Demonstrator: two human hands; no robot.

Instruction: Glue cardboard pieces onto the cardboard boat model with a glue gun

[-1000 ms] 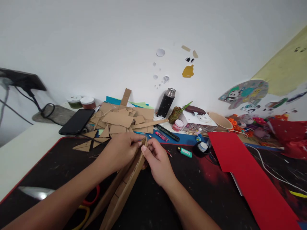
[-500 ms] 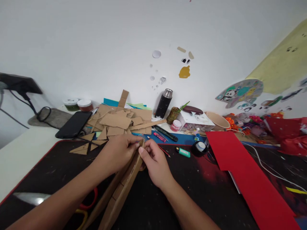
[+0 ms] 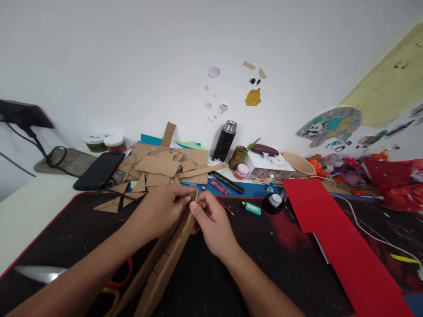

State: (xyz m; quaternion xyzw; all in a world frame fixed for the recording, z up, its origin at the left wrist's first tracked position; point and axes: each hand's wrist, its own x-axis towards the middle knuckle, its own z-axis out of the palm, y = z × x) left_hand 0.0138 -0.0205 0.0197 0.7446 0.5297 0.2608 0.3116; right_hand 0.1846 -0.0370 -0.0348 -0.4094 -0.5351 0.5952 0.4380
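Left hand (image 3: 167,209) and right hand (image 3: 214,222), fingers pinched on far tip of folded cardboard strip (image 3: 168,264) | strip slants over dark mat (image 3: 264,264) on counter (image 3: 20,215) | scissors (image 3: 42,273) partly under left forearm

My cardbd strip (image 3: 167,264) looks matt w/ rough edges; scissor blade (image 3: 42,274), smooth shiny metal; flask cap (image 3: 230,127), metal too.

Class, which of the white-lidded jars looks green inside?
The leftmost jar; the reddish-brown jar is beside it, and the pink jar is near the black flask.
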